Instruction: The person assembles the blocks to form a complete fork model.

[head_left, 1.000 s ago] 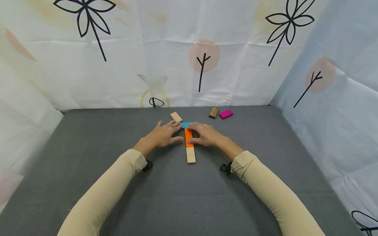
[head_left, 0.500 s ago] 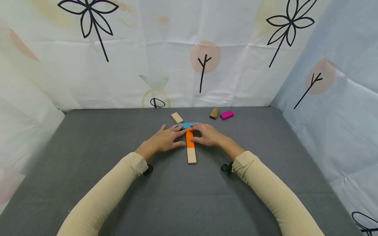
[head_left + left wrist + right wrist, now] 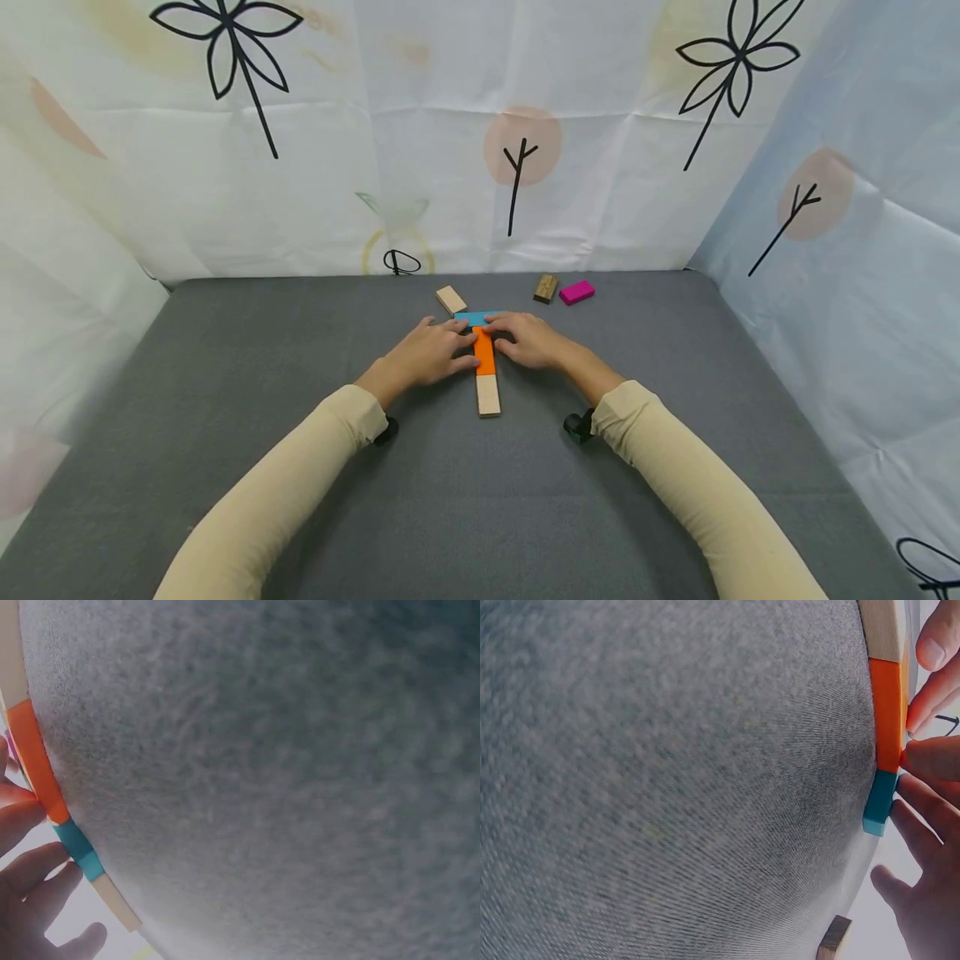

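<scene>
An orange block (image 3: 484, 357) lies end to end with a pale wood block (image 3: 488, 397) nearer the person. Across its far end lies a blue block (image 3: 468, 319), so the three form a T. My left hand (image 3: 424, 353) comes from the left, fingers spread and gently bent, its tips at the orange and blue blocks. From the other side, my right hand (image 3: 534, 342) has its fingertips on the blue block's right part and the orange block's far end, hiding some of the blue. The right wrist view shows the right hand's fingers (image 3: 924, 799) fanned at the blue block.
A second pale wood block (image 3: 451, 300) lies slanted by the blue block's left end. Farther back on the grey table (image 3: 480, 517) are a brown block (image 3: 546, 288) and a magenta block (image 3: 577, 292). A patterned cloth (image 3: 442, 142) hangs behind the table.
My left hand has moved right and slightly nearer, its thumb now at the orange block. The right thumb has drawn back from the orange block towards its right edge.
</scene>
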A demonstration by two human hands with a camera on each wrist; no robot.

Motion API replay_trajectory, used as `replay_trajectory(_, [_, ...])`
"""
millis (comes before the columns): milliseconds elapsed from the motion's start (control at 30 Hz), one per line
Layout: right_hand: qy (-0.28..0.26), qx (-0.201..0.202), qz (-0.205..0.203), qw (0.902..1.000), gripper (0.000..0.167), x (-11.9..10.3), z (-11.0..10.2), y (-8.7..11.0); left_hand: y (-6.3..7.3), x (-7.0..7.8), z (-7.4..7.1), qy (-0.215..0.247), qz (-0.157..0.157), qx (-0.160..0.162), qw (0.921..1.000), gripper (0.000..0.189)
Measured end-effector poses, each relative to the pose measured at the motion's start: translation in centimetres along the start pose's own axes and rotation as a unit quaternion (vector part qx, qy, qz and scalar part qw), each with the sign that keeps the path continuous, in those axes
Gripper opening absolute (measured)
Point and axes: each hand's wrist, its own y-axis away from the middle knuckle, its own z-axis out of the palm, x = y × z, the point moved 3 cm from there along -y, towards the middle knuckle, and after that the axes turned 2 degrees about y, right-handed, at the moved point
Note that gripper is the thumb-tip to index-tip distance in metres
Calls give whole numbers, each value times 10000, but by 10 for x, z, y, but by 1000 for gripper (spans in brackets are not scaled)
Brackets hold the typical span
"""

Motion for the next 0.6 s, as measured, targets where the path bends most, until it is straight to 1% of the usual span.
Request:
replay_trajectory(100, [13,-24,16,10000,36,0,0,-1,0,2,-1,-68,-39,43,10000,59])
replay_trajectory(233, [86,-66,124,9999,37,-2,0,-2,2,2,-1,-95,-34,205,9997,57])
replay_trajectory(333, [40,0,120,9999,37,-2,1,-3,3,1,-1,-94,-46,293,9995,55])
replay_trajectory(433, [-180,217,115,9995,40,2,2,0,2,2,-1,-111,-49,288,9995,54])
replay_trajectory(533, [-299,633,168,9974,45,8,-1,6,2,3,-1,-141,-36,241,9996,54])
replay_trajectory(600, [-221,918,291,9951,47,15,-5,8,2,2,-2,-132,-52,218,9997,54])
